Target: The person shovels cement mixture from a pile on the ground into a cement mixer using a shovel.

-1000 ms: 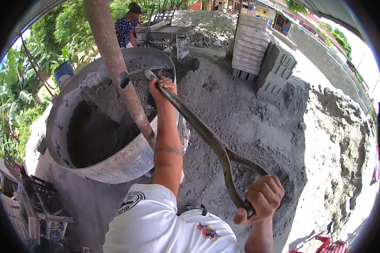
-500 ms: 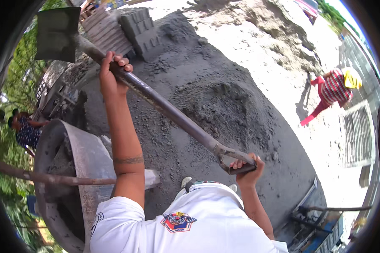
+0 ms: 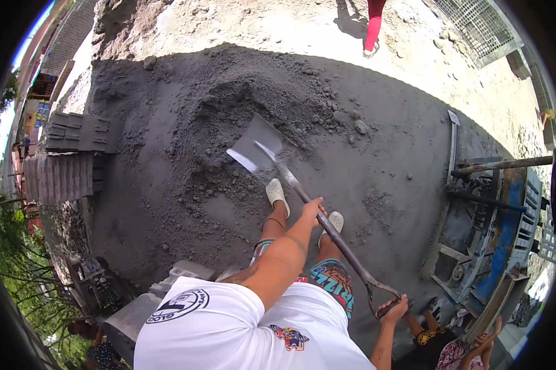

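I hold a long metal shovel (image 3: 327,225) with both hands. My left hand (image 3: 313,211) grips the shaft about halfway down. My right hand (image 3: 394,306) is closed around the D-shaped handle at the near end. The empty blade (image 3: 257,148) hovers just over a mound of dark grey sand mix (image 3: 253,105) in front of me. My feet in light shoes (image 3: 277,193) stand on the grey mix below the shaft.
Stacks of grey concrete blocks (image 3: 74,132) stand at the left. A blue metal machine frame (image 3: 494,222) is at the right. Another person's red-trousered leg (image 3: 373,28) is at the top; more people sit at the bottom right (image 3: 457,348).
I have turned away from the mixer drum toward the grey mound. The shovel swung down from raised high to low, its blade now just over the pile.
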Motion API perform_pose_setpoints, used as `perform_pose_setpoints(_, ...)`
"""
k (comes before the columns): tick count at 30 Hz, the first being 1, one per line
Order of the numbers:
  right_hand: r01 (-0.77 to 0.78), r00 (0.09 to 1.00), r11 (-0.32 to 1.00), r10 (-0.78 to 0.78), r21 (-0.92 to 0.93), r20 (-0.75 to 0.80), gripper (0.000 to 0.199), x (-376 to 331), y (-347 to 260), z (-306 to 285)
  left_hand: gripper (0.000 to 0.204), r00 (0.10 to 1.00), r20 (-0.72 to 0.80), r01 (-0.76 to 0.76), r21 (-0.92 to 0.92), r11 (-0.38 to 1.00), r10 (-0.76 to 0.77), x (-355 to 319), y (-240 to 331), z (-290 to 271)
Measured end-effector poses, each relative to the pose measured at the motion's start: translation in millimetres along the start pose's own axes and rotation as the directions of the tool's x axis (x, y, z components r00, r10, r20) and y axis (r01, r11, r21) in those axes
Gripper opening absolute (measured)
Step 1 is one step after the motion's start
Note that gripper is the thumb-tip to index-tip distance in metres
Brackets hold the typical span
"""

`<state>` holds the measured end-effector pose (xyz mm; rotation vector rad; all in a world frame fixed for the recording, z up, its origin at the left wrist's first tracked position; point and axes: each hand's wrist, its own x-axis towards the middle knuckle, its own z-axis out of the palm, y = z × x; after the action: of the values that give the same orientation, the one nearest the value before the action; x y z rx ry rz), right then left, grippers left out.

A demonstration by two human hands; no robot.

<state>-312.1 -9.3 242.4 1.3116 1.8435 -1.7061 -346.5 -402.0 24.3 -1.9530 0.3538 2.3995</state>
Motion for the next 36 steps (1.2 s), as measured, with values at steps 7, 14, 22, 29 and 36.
perform_pose_setpoints(7,0.072,0.850,0.731,-0.401,-0.679,-0.341,0.029,-67,-144,-21,0.015,0.769,0.083,0.633,0.040,0.773,-0.634,7,-184,129)
perform_pose_setpoints(14,0.040,0.947,0.995,-0.069,-0.097,-0.314,0.035,126,-82,308,0.016,0.937,0.182,0.302,-0.003,0.953,-0.297,302,105,158)
perform_pose_setpoints(22,0.037,0.997,0.997,-0.042,-0.073,-0.061,0.032,106,57,496,0.013,0.994,0.058,0.095,0.020,0.995,-0.096,396,336,49)
perform_pose_setpoints(29,-0.090,0.996,0.996,0.090,0.025,-0.019,0.031,70,94,388,0.016,0.998,-0.062,-0.006,0.179,0.984,0.018,293,291,-10)
perform_pose_setpoints(36,-0.182,0.983,0.974,0.178,0.132,0.045,0.030,2,123,231,0.020,0.987,-0.146,-0.038,0.209,0.977,0.070,139,206,-65)
